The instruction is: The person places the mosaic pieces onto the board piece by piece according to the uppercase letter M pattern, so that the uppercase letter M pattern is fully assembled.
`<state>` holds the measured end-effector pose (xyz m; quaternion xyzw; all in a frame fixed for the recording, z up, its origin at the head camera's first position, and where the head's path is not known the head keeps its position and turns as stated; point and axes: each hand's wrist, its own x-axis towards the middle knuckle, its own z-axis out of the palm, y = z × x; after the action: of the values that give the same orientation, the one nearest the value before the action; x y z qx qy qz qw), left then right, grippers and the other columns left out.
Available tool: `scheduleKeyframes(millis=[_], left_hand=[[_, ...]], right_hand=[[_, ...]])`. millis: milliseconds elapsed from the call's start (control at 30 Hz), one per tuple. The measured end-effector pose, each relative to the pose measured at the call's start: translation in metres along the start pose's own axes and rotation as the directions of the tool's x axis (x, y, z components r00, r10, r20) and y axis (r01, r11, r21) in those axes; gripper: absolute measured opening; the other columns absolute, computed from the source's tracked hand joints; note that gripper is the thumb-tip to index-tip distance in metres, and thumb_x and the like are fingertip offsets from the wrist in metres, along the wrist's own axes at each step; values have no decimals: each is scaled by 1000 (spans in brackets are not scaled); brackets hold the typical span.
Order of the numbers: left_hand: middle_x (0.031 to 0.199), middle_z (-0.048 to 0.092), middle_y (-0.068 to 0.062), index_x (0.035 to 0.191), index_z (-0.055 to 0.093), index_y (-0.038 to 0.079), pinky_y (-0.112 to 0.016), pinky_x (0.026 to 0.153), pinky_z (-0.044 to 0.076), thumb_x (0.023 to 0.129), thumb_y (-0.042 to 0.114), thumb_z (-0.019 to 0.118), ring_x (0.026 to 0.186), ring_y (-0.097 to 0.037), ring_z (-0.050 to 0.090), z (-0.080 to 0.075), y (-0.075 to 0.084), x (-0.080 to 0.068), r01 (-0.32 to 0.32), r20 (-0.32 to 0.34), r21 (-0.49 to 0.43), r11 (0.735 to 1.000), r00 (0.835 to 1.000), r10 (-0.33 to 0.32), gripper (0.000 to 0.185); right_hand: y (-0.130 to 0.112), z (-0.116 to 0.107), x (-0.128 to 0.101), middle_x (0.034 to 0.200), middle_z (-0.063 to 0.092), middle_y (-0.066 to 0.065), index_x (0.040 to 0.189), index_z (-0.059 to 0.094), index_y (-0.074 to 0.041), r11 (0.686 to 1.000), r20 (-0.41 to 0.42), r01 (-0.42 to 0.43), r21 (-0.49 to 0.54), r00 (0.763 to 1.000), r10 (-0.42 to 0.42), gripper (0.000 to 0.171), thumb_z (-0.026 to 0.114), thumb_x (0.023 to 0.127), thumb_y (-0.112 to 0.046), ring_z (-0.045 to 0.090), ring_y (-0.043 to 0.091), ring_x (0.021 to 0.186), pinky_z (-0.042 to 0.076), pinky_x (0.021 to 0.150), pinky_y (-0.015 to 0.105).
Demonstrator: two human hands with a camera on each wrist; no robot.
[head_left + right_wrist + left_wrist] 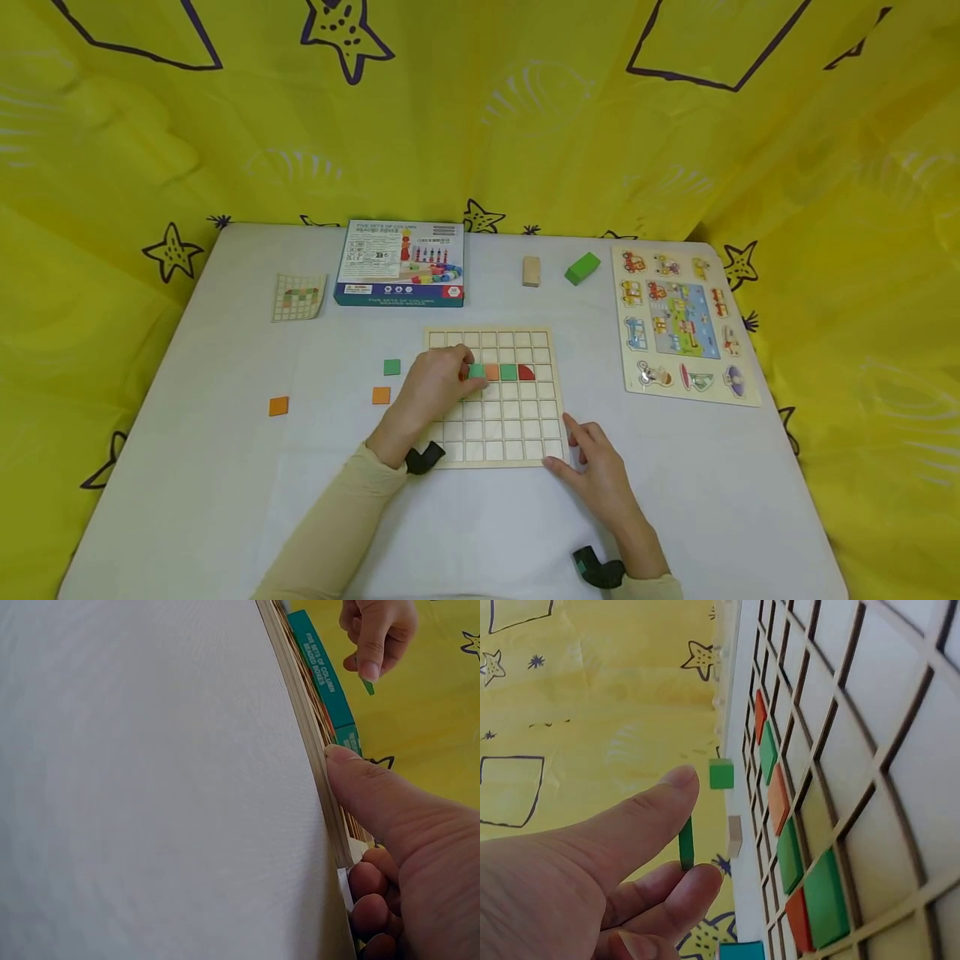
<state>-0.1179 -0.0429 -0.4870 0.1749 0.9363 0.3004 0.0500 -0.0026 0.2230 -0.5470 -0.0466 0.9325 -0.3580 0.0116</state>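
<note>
A wooden grid board [517, 433] lies mid-table. One of its rows holds a green, an orange and a green tile [508, 372], then a red quarter-circle tile [527, 372]. My left hand [467, 368] hovers over the row's left end and pinches a thin green tile [686, 841] edge-on between thumb and finger. That tile [367, 686] also shows small in the right wrist view. In the left wrist view, two more tiles [821, 900], green and orange, lie near the hand. My right hand [566, 446] rests at the board's near right corner, its thumb [352, 761] against the edge.
A toy box [400, 262] and a pattern card [297, 297] lie at the back left. Loose green [392, 367] and orange [381, 395] tiles sit left of the board, with another orange [278, 406] farther left. A wooden block [531, 271], a green block [582, 268] and a peg puzzle [682, 325] lie to the right.
</note>
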Motion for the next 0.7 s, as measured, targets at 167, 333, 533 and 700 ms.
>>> scheduleKeyframes(millis=[167, 333, 533, 700], left_hand=[[69, 53, 6, 90, 66, 8, -27, 58, 43, 81, 34, 81, 62, -13, 50, 11, 5, 2, -8, 13, 16, 1000, 1000, 7, 31], [65, 51, 7, 87, 65, 7, -27, 54, 41, 80, 34, 82, 58, -11, 49, 20, 8, 2, -38, -4, 23, 999, 999, 38, 33], [62, 48, 7, 86, 64, 8, -26, 52, 39, 80, 36, 81, 56, -10, 47, 29, 9, 1, -45, -15, 33, 998, 999, 45, 33], [60, 47, 7, 83, 62, 9, -26, 51, 39, 79, 38, 82, 54, -10, 47, 35, 9, 0, -44, -27, 69, 997, 999, 46, 35]], right_hand=[[-1, -1, 1, 94, 49, -3, 138, 52, 2, 1000, -8, 13, 0, 1000, -13, 75, 86, 75, -22, 41, 12, 72, 37, 56, 22], [-1, -1, 0, 93, 48, -3, 137, 53, 3, 1000, -15, 25, -2, 1000, -25, 74, 86, 75, -22, 40, 11, 72, 37, 56, 22], [0, 1, -1, 93, 47, -4, 137, 53, 3, 999, -20, 35, 2, 999, -35, 73, 86, 75, -21, 39, 10, 72, 37, 56, 22], [0, 1, 0, 93, 47, -3, 137, 53, 3, 1000, -19, 30, 9, 999, -30, 74, 86, 75, -20, 40, 11, 72, 37, 56, 22]])
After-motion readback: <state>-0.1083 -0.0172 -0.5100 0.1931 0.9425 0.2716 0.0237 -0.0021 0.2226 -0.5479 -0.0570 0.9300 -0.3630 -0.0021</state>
